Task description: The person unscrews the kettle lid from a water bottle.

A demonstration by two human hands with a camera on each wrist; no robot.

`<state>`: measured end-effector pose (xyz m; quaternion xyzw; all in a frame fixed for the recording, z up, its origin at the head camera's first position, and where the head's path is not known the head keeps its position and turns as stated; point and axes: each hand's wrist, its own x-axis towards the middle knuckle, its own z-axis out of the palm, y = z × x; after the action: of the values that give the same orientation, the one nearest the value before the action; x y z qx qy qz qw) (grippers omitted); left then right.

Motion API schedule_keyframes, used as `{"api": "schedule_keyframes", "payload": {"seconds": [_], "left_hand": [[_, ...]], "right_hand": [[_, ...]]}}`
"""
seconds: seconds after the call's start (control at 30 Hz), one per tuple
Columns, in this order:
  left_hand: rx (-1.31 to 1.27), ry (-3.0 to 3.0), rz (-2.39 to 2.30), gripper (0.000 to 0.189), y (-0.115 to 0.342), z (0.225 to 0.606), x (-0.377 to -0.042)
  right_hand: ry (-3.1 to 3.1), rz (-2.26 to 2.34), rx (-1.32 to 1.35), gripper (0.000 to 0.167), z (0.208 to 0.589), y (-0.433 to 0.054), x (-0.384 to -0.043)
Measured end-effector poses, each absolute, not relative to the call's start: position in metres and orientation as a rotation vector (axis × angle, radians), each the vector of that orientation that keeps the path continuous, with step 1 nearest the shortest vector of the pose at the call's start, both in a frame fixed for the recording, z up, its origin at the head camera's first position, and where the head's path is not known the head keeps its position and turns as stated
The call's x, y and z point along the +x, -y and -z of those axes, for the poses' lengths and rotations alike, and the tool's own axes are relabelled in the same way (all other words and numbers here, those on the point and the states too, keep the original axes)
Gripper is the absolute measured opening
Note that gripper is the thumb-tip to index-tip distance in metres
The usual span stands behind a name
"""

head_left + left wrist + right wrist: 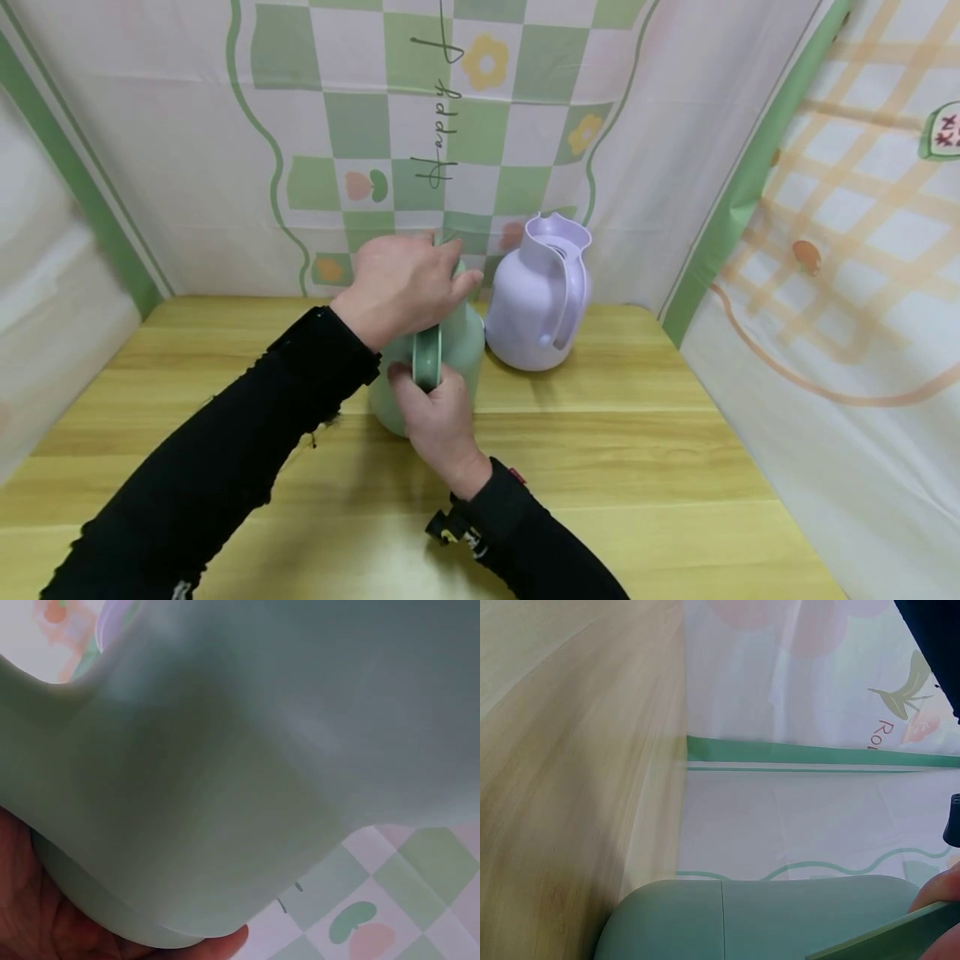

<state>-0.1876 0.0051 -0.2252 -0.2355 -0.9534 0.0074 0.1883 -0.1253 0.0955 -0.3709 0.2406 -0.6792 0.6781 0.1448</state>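
A pale green vacuum jug [468,354] stands upright on the wooden table [600,467], its handle [427,358] turned toward me. My right hand [442,421] grips the lower part of that handle, thumb on its left side. Over the top of the jug lies my left hand [405,283], hiding most of the lid. In the left wrist view, the fingers [221,945] of that hand curl round the lid [142,926], whose edge shows as a thin seam. The right wrist view has the jug's side along the bottom, with the handle [900,937] between fingers and thumb.
Close by on the right stands a lilac jug [525,308] with a wavy spout, its handle facing me. Printed cloth [360,125] hangs behind the table, with more cloth [847,250] at the sides.
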Motion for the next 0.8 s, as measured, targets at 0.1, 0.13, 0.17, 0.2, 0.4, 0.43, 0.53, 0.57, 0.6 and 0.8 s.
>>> {"api": "schedule_keyframes", "payload": {"seconds": [0.1,0.13,0.17,0.2,0.4,0.43,0.53,0.57,0.6,0.8], "left_hand": [[-0.626,2.718,-0.064,0.057,-0.0075,0.2229,-0.1868],[-0.613,2.728,-0.071,0.059,-0.0079,0.2223,-0.1866],[-0.601,2.736,-0.078,0.06,-0.0083,0.2219,-0.1863],[-0.592,2.736,-0.079,0.06,-0.0086,0.2215,-0.1859],[-0.575,2.668,-0.099,0.064,-0.008,0.2226,-0.1835],[-0.572,2.66,-0.103,0.064,-0.0077,0.2228,-0.1829],[-0.568,2.644,-0.105,0.066,-0.007,0.2225,-0.1809],[-0.568,2.642,-0.108,0.066,-0.0068,0.2225,-0.1807],[-0.568,2.64,-0.106,0.066,-0.0067,0.2224,-0.1806],[-0.562,2.64,-0.09,0.07,-0.0058,0.2224,-0.1818]], "right_hand": [[1.952,-1.949,0.701,0.051,0.3708,-0.0958,-0.126],[1.951,-1.947,0.7,0.051,0.3708,-0.0957,-0.1262],[1.952,-1.944,0.699,0.051,0.3708,-0.0958,-0.1263],[1.952,-1.938,0.697,0.051,0.3708,-0.0957,-0.1265],[1.944,-1.92,0.706,0.052,0.3706,-0.095,-0.1267],[1.942,-1.918,0.709,0.052,0.3702,-0.0949,-0.1265],[1.939,-1.909,0.711,0.053,0.3699,-0.0945,-0.1261],[1.939,-1.909,0.712,0.053,0.3698,-0.0946,-0.126],[1.939,-1.911,0.715,0.053,0.3696,-0.0946,-0.126],[1.944,-1.941,0.713,0.052,0.3687,-0.0948,-0.1254]]}}
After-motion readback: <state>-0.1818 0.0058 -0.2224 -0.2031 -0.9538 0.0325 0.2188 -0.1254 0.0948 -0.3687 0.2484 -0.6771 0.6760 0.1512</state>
